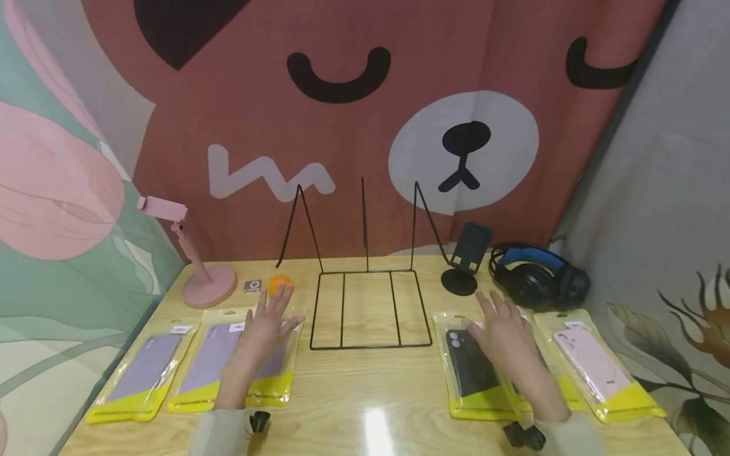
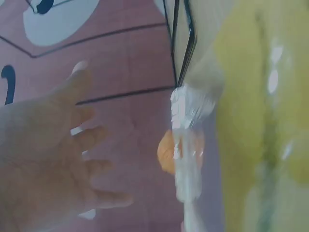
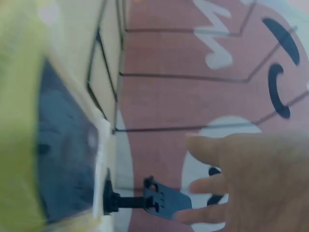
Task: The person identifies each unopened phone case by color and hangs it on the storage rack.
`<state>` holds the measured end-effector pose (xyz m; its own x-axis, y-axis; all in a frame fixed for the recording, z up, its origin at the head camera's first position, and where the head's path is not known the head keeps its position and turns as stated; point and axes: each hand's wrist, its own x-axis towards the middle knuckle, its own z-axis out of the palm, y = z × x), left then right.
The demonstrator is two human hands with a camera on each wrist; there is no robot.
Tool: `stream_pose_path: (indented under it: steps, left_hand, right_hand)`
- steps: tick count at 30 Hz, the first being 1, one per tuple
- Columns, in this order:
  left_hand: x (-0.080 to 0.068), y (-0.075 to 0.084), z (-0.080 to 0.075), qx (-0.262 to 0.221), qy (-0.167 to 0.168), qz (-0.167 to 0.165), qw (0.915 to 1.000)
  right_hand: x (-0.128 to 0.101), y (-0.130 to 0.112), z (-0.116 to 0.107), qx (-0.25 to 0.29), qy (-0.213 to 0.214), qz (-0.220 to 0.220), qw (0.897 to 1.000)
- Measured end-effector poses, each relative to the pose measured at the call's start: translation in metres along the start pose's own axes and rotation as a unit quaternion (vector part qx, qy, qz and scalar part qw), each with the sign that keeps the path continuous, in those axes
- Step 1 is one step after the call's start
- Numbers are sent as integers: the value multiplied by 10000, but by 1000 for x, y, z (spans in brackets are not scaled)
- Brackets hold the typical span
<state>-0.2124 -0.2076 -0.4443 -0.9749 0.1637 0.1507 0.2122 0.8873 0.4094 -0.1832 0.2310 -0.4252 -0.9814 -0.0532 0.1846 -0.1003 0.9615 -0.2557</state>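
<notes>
Now both hands hover spread, the left hand [image 1: 263, 329] over a purple phone case [image 1: 228, 354] near the tabletop's left edge, the right hand [image 1: 504, 332] over a black phone case [image 1: 470, 367]; each grip should pinch one packet edge squarely.

Glossy wooden table [image 1: 365, 405], wire rack [image 1: 369, 310]

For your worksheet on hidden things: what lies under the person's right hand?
Under the right hand lies a packaged black case. A second pack seems to lie beneath the wrist, but the hand covers it.
</notes>
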Motion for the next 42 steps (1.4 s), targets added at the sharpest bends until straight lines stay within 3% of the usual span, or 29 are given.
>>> stream_pose_path:
  steps: [7, 14, 19, 27, 36, 39, 42]
  left_hand:
    - [-4, 8, 21, -216, -506, 358, 9978]
    - [-7, 9, 34, -235, -815, 431, 9955]
    - [-7, 9, 37, -453, -1007, 395, 9931]
    - [-4, 3, 42, -739, -945, 407, 9919]
    - [-4, -3, 43, -661, -753, 556, 9934]
    - [-4, -3, 45, -650, -768, 479, 9938]
    - [-2, -3, 46, -698, -760, 390, 9939]
  right_hand:
    - [-24, -5, 14, -125, -1320, 589, 9894]
    - [-31, -5, 29, -589, -1743, 897, 9788]
    - [-33, -8, 34, -710, -1693, 827, 9795]
    - [-36, -13, 39, -380, -1305, 801, 9875]
    - [-28, -2, 46, 545, -1046, 779, 9900]
    - [-23, 3, 43, 872, -980, 621, 9894]
    - [-20, 3, 36, 1441, -635, 354, 9869]
